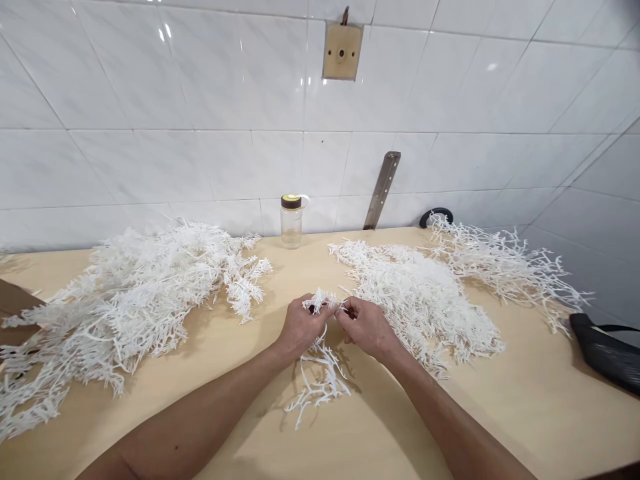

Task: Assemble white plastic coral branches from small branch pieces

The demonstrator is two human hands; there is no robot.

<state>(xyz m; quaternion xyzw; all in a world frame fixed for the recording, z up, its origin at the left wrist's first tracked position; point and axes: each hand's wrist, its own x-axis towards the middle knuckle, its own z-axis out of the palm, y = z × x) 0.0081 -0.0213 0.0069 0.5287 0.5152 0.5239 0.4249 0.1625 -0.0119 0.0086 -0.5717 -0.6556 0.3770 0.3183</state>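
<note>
Near the middle of the table, my left hand (303, 327) is closed around a white branching plastic sprig (324, 377). Its feathery tip sticks up above the fingers, while the bare, forked branches hang down toward me. Pressed close beside it, my right hand (367, 325) pinches at the same sprig, thumb and forefinger together near its stem. The exact spot where the fingertips meet is too small to make out. Just right of that hand lies a heap of white feathery sprigs (417, 293). A larger heap of similar sprigs (150, 293) spreads out at the left.
A clear bottle (291, 223) with a dark lid stands at the table's back edge. A metal strip (383, 190) leans on the tiled wall. Bare branching sprigs (505, 267) lie at the back right, near a black ring (436, 215) and a black object (607, 353).
</note>
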